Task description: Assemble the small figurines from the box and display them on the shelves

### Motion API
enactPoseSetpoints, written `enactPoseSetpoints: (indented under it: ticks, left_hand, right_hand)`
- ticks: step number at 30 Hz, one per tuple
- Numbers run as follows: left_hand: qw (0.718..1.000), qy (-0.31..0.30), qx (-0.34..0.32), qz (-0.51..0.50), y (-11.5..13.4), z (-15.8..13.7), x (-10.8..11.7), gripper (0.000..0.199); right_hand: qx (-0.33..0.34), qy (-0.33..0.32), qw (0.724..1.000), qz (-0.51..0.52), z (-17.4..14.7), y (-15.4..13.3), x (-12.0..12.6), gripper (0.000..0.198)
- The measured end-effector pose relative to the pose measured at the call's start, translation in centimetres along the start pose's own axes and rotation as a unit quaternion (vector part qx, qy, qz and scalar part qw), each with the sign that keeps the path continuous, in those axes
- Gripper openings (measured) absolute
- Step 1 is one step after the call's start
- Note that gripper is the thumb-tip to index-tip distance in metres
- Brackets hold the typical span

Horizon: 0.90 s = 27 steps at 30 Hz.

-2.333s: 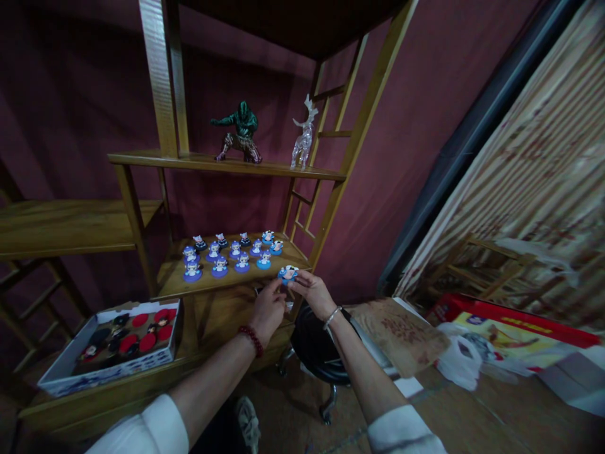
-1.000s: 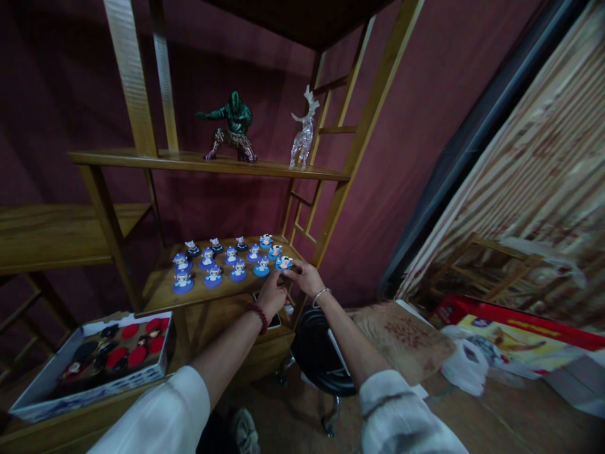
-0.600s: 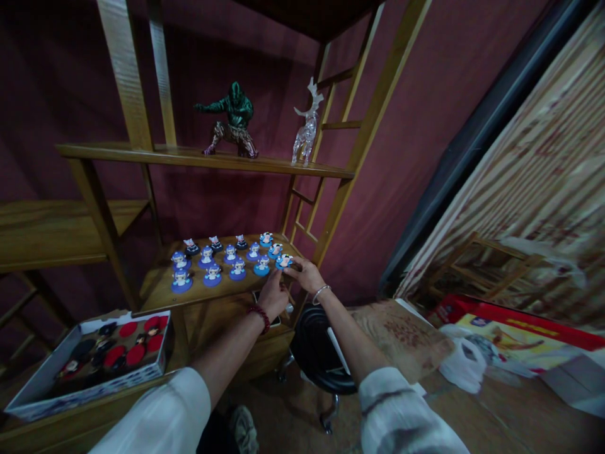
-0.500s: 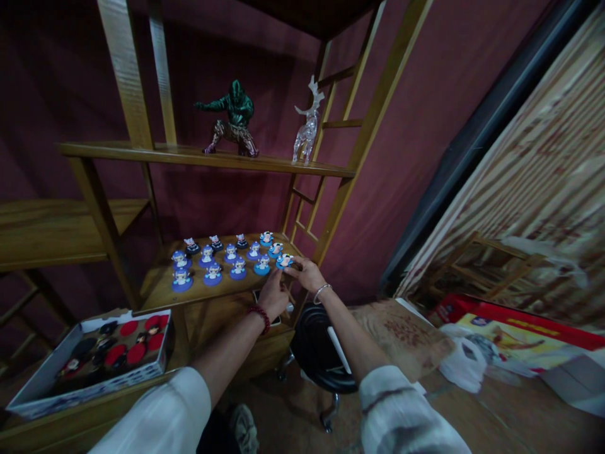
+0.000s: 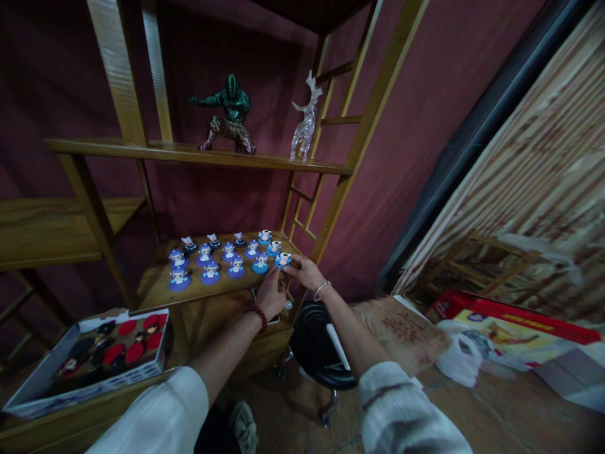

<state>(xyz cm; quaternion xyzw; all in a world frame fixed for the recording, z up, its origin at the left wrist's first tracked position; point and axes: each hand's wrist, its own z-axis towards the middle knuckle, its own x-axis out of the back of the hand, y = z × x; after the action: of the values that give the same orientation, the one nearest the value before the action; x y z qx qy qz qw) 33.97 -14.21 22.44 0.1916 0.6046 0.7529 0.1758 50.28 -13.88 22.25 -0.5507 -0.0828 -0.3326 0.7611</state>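
Both my hands meet at a small blue-based figurine [image 5: 283, 260] at the right front of the lower shelf [image 5: 155, 287]. My right hand [image 5: 306, 273] pinches its base from the right. From the front, my left hand [image 5: 273, 294] has its fingertips against the near edge of the same base. Several purple-based figurines [image 5: 236, 267] stand upright in rows to the left. Behind them is a row of dark-based figurines [image 5: 213, 241]. Another blue-based figurine [image 5: 273, 248] stands just behind the one in my fingers.
Above, a shelf board [image 5: 174, 153] carries a green warrior statue [image 5: 231, 113] and a clear deer [image 5: 305, 123]. An open box [image 5: 94, 388] of red and black figurines sits lower left. Below my arms is a black stool [image 5: 314, 347]; right, a plastic bag [image 5: 458, 359] and red carton [image 5: 520, 318].
The view has shifted slightly, so the shelf appears a little further left. My hands stay at the same figurine with almost no movement.
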Motion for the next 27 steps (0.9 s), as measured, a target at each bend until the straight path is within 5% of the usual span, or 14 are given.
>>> enactPoseSetpoints:
  ticks: [17, 27]
  left_hand:
    - [1.0, -0.006, 0.001, 0.004, -0.52, 0.01, 0.38, 0.057]
    - [0.994, -0.022, -0.043, 0.099, -1.0, 0.13, 0.48, 0.057]
  right_hand:
    - [0.014, -0.032, 0.999, 0.028, 0.11, -0.21, 0.07, 0.037]
    - [0.038, -0.07, 0.996, 0.032, 0.4, 0.29, -0.08, 0.039]
